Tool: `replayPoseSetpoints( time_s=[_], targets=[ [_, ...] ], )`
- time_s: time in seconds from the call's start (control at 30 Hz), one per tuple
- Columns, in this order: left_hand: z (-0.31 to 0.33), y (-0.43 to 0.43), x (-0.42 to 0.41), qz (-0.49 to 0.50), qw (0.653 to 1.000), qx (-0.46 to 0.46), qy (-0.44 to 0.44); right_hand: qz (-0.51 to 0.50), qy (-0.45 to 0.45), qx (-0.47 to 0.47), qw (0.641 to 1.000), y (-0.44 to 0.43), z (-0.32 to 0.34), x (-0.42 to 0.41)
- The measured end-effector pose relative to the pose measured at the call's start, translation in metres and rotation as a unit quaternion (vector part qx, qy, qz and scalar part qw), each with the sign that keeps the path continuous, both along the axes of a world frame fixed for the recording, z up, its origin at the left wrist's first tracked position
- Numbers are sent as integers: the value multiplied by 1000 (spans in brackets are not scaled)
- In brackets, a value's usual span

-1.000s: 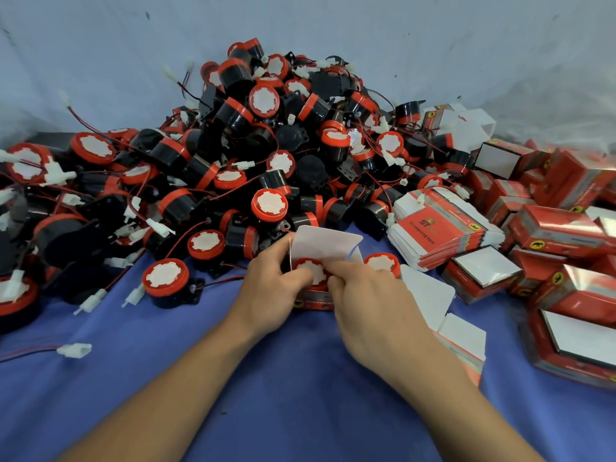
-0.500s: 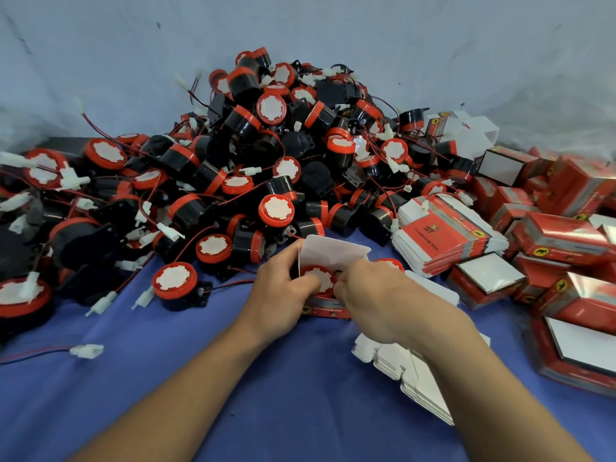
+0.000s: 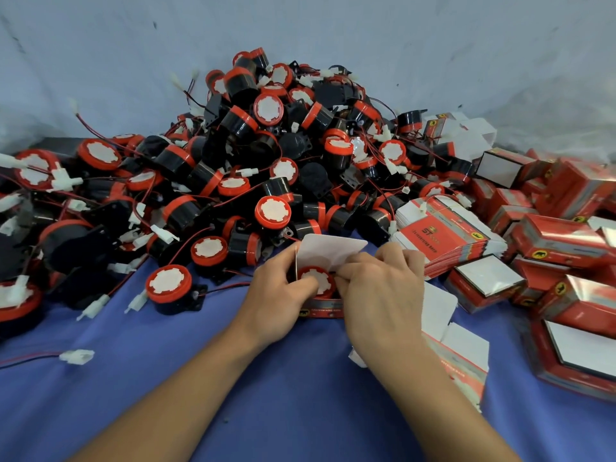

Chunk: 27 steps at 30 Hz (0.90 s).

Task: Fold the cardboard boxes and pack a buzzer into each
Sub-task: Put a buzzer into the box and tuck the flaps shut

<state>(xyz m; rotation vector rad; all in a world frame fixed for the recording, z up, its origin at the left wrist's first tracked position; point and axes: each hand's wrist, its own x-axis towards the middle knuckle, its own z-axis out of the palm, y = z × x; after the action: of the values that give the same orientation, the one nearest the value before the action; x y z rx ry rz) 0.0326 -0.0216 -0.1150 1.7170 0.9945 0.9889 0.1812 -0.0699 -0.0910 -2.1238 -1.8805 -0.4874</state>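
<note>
Head view: the box (image 3: 321, 310) stands on the blue bench (image 3: 233, 395) just in front of the buzzer pile (image 3: 266, 145), between the two hands. The left hand (image 3: 276, 295) grips the box's left side with curled fingers, its thumb at the rim of the buzzer (image 3: 315, 278) seated inside. The right hand (image 3: 376, 288) is curled at the right edge of the opening; its fingers appear to pinch a side flap, though the contact is partly hidden. Compared with one second ago, little has changed: the buzzer remains seated and the lid flap (image 3: 333, 251) remains raised, while the right fingers have closed in over the right edge. Judged from this, insertion is complete and closing has begun. The box opening faces up, and its red front wall runs left to right. The lid flap rises from the far edge. The buzzer's red-and-white face points up toward the camera, with its cylinder axis running down into the box. Flat blanks (image 3: 443, 235) and packed boxes (image 3: 566, 235) lie to the right.
</note>
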Motion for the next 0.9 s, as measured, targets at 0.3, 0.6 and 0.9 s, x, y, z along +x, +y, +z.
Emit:
replayPoseSetpoints(
  time_s=[0.3,0.6,0.9],
  targets=[
    [-2,2,-1,7,1000,10,-3,157,252,-61,953,0,3,23],
    [-2,1,-1,13,1000,-19,-6,39,454,90,886,-13,0,31],
    [-3,4,-6,-12,998,-55,-27,116,381,-130,908,-9,3,45]
  ],
)
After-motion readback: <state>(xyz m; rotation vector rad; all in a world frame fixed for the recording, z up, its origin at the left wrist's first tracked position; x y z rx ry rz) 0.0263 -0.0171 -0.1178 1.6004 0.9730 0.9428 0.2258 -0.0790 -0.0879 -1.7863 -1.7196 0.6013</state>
